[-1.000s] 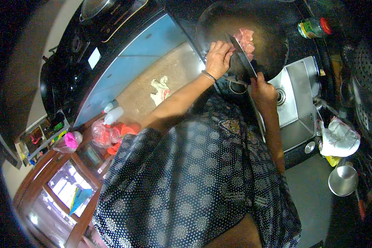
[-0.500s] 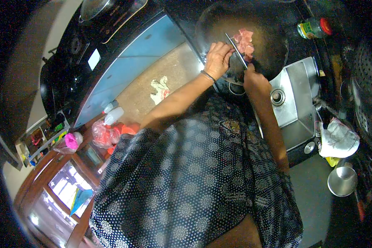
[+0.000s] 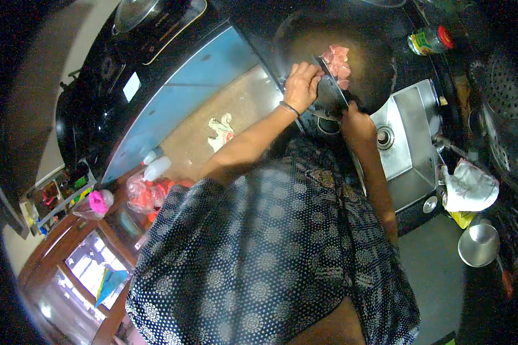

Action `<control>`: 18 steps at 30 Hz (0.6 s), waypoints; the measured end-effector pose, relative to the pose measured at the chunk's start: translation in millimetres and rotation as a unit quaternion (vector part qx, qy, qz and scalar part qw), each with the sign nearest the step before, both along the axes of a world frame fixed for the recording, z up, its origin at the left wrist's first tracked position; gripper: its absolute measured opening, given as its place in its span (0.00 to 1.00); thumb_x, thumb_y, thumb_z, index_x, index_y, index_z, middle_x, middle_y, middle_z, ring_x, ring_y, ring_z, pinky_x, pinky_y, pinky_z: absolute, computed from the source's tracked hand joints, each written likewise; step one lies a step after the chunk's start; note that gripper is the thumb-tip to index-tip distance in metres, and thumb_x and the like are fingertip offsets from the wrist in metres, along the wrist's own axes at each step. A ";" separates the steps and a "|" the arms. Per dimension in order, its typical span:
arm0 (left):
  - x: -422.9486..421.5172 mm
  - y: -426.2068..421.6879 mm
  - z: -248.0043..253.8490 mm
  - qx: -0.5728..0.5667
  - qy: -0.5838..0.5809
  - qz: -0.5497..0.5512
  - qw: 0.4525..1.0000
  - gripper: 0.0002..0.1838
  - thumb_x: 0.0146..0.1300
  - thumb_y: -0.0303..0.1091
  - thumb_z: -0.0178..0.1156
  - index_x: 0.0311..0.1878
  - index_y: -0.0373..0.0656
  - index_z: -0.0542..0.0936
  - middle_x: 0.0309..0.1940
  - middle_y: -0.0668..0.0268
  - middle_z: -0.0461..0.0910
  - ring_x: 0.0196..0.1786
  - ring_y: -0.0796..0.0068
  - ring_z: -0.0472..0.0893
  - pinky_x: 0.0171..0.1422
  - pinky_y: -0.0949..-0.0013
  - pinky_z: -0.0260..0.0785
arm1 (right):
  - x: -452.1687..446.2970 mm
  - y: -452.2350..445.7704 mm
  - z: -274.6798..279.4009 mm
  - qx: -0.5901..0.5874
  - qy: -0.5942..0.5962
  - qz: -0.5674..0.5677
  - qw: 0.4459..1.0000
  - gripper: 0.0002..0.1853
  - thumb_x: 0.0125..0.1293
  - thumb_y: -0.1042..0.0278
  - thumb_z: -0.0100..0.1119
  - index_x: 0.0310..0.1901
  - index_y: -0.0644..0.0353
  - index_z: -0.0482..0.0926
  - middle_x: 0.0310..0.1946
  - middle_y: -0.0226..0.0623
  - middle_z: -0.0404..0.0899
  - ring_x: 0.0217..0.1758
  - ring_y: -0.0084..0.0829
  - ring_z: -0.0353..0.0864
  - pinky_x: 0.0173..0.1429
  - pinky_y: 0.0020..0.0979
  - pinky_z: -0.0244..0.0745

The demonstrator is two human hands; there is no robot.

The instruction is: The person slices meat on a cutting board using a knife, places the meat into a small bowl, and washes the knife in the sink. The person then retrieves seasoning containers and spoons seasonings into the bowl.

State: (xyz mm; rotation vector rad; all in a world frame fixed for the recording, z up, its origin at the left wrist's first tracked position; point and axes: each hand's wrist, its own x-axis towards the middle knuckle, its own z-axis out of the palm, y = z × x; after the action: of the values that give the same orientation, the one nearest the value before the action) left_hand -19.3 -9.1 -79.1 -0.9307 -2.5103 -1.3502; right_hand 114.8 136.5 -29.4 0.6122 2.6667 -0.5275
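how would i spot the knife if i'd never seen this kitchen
Find the steel sink, then the round, dark chopping board above and left of it in the picture. Over it, the knife slants between the left hand and the pink meat; it alone is straight, metallic and gripped by the right hand.

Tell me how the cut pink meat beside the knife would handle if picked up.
The pink meat would probably feel floppy, as no bone shows in its ragged pieces. It may be slippery, since it looks raw. Lifted together, pieces could fall apart, because several lie clustered.
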 end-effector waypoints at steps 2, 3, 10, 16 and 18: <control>-0.8 0.5 0.3 -0.004 0.000 -0.002 1.000 0.09 0.57 0.24 0.63 0.42 0.41 0.81 0.37 0.57 0.76 0.43 0.51 0.74 0.48 0.56 0.69 | 4.5 2.7 4.9 0.000 -0.006 -0.012 1.000 0.17 0.73 0.53 0.49 0.53 0.57 0.72 0.29 0.59 0.83 0.35 0.63 0.83 0.40 0.61 0.75; -0.2 1.2 0.4 0.005 -0.002 -0.005 1.000 0.09 0.57 0.23 0.62 0.42 0.41 0.81 0.38 0.57 0.76 0.43 0.51 0.74 0.48 0.56 0.69 | 7.1 2.0 10.3 0.000 -0.006 -0.011 1.000 0.17 0.73 0.53 0.49 0.53 0.57 0.72 0.29 0.59 0.83 0.35 0.63 0.83 0.40 0.61 0.75; -1.2 -0.4 -0.1 -0.004 -0.001 -0.007 1.000 0.10 0.58 0.24 0.62 0.44 0.43 0.80 0.39 0.58 0.76 0.44 0.51 0.74 0.49 0.56 0.70 | 6.2 -2.6 19.6 0.019 0.030 -0.022 0.999 0.18 0.73 0.52 0.50 0.53 0.57 0.72 0.27 0.60 0.81 0.33 0.63 0.83 0.37 0.61 0.76; -2.0 0.3 -0.3 -0.007 0.004 -0.005 1.000 0.10 0.58 0.25 0.63 0.44 0.43 0.81 0.38 0.59 0.76 0.44 0.52 0.74 0.49 0.56 0.70 | 3.2 -2.2 21.7 0.031 0.018 0.004 0.999 0.17 0.73 0.53 0.50 0.54 0.56 0.71 0.26 0.59 0.81 0.32 0.62 0.83 0.36 0.60 0.76; -2.8 0.1 -0.3 -0.010 0.001 -0.007 1.000 0.09 0.58 0.25 0.63 0.43 0.43 0.81 0.38 0.59 0.76 0.44 0.52 0.74 0.49 0.56 0.70 | 3.8 2.2 17.3 0.036 0.025 -0.003 0.999 0.17 0.73 0.54 0.50 0.53 0.56 0.71 0.26 0.59 0.81 0.32 0.62 0.83 0.36 0.60 0.76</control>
State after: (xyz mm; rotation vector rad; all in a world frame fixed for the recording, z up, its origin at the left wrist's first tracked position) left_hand -22.1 -9.0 -79.4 -0.9538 -2.5247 -1.3296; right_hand 118.6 138.7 -12.1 0.6341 2.7425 -0.4569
